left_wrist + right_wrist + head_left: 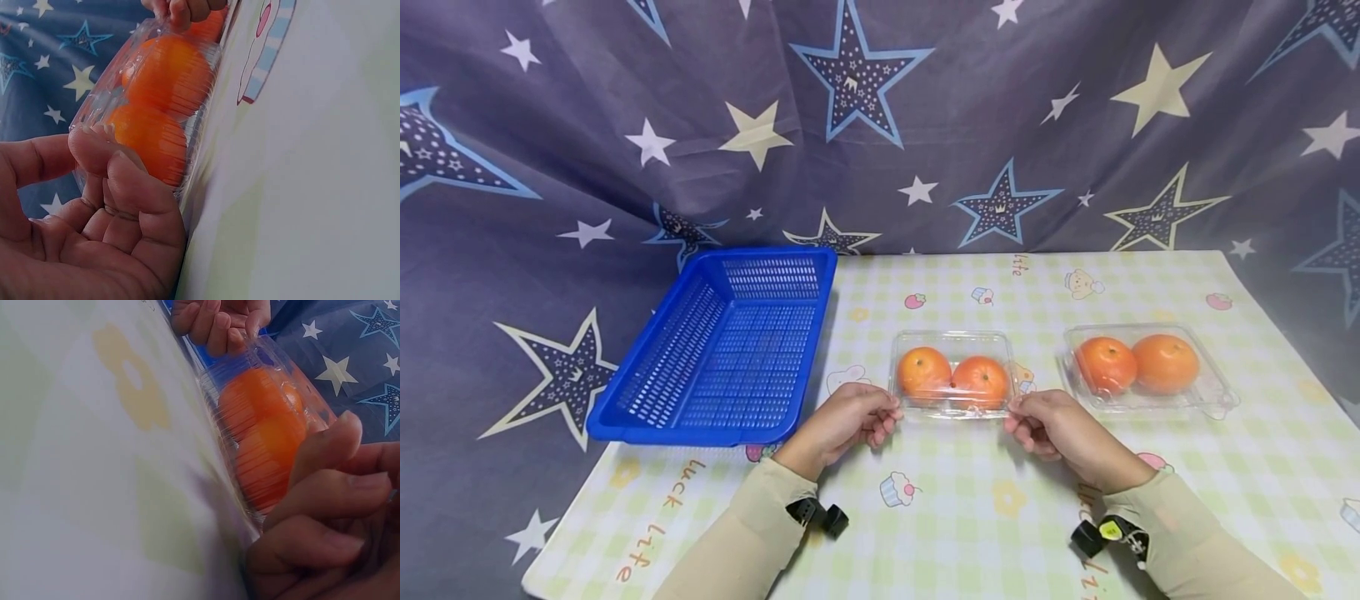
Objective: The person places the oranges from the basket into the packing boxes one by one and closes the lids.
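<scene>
A clear plastic clamshell box (952, 408) with two oranges (923, 372) inside stands on the table between my hands. My left hand (853, 419) pinches its near left corner between thumb and index finger, the other fingers curled beneath. At the near right corner, my right hand (1060, 433) pinches the rim the same way. In the left wrist view, the fingertips (94, 150) meet at the box's edge, and the oranges (150, 140) show through the ribbed wall. The right wrist view shows the curled right fingers (325, 506) close beside the box, with the left hand (215, 322) at its far end.
A blue plastic basket (808, 367) with slotted walls stands at the left of the table. To the right sits a second clear box (1206, 396) with two oranges (1165, 364). The checked tablecloth (955, 533) reaches back to a star-patterned curtain (880, 183).
</scene>
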{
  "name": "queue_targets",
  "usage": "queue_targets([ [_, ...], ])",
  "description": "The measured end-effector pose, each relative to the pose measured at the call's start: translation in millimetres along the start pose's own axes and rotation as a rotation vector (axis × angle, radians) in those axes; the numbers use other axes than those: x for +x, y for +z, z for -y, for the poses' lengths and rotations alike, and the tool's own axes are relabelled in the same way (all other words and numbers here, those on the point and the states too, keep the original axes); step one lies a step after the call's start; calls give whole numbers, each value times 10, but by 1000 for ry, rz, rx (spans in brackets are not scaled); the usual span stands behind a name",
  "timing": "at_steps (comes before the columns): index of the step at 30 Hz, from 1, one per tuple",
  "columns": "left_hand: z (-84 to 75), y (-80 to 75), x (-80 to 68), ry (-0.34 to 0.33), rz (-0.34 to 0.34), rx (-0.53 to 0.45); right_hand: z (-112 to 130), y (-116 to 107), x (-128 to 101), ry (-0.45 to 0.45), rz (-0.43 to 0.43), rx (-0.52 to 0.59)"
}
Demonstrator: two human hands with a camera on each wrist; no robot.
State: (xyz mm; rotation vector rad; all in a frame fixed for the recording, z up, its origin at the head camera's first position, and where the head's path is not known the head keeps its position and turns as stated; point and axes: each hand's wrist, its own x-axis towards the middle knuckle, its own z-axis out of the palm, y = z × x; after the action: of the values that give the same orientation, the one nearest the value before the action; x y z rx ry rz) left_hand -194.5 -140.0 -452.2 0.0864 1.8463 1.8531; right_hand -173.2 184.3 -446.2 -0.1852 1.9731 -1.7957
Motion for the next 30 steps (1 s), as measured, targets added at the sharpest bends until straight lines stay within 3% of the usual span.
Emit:
queue_targets([
  [30, -15, 37, -25, 17, -23, 8, -12, -3, -7, -3, 22, -5],
])
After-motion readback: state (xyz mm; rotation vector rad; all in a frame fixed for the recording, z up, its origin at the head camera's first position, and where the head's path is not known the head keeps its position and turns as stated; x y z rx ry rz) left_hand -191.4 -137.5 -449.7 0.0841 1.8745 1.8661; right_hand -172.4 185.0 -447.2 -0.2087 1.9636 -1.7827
